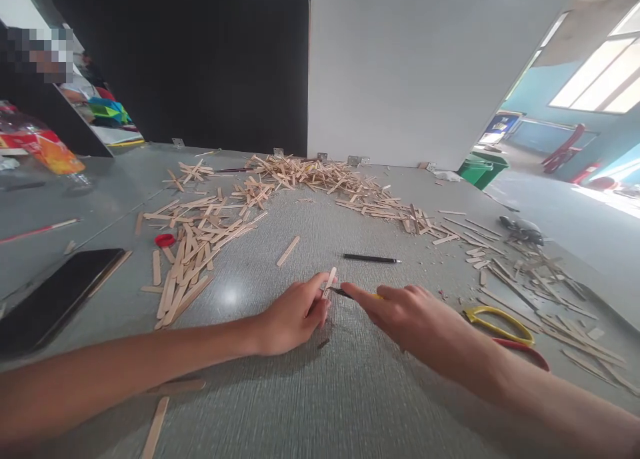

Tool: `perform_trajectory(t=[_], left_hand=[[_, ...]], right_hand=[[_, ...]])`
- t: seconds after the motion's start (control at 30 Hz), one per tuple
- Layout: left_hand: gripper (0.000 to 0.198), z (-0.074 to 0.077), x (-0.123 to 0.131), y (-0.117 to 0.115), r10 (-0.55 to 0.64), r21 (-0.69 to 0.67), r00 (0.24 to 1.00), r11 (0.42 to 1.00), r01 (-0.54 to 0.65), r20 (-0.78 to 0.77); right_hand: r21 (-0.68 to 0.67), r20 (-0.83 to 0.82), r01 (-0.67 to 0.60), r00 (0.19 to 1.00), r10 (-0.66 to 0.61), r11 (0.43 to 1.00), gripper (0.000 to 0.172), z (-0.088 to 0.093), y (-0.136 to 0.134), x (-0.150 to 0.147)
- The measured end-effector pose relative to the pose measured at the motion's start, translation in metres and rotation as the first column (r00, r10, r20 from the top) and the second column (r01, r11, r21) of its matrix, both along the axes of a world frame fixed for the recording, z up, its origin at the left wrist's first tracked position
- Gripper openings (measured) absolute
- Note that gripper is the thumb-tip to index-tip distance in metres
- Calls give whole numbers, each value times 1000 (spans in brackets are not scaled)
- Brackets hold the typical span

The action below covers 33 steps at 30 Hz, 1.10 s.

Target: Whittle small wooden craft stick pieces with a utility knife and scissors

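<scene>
My left hand pinches a stick at near centre, my right hand grips a cutter at it; I judge most work is left, with heaps of whole sticks lying far left.

The left hand and the right hand are both bare, and so are the wrists behind them. The left forearm is uncovered along its whole visible length (right out to the picture's edge), slim and smooth. The right forearm is likewise uncovered as far as the lower corner. The fingers are slender; the nails are too blurred to describe.
</scene>
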<state>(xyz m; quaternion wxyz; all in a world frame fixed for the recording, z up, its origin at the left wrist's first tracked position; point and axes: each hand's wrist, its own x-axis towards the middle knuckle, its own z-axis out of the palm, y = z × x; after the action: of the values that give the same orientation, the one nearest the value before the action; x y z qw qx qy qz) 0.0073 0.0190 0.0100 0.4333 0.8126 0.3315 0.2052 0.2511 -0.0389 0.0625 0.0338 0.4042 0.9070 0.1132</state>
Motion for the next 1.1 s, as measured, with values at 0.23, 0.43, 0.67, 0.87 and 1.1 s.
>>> perform_trajectory(t=[0.23,0.43,0.67,0.87,1.1], left_hand=[[17,-1,0,0,-4,37,1000,999,4,-9],[18,-2,0,0,-3,70,1000,998,4,-18],[25,-3,-1,-1,0,92,999,996,4,-35],[28,-1,0,-3,12,127,999,992,-5,-52],[39,-2,-1,-4,23,146,997,989,-11,-78]], right_hand=[[171,69,-34,997,23,985,69,-2,0,0],[38,-12,-2,1000,2,999,62,-6,3,2],[-47,-27,-5,1000,3,999,60,-4,4,1],[102,44,-29,999,25,994,67,-2,-1,-1],[120,29,-11,1000,8,993,66,-4,-1,-5]])
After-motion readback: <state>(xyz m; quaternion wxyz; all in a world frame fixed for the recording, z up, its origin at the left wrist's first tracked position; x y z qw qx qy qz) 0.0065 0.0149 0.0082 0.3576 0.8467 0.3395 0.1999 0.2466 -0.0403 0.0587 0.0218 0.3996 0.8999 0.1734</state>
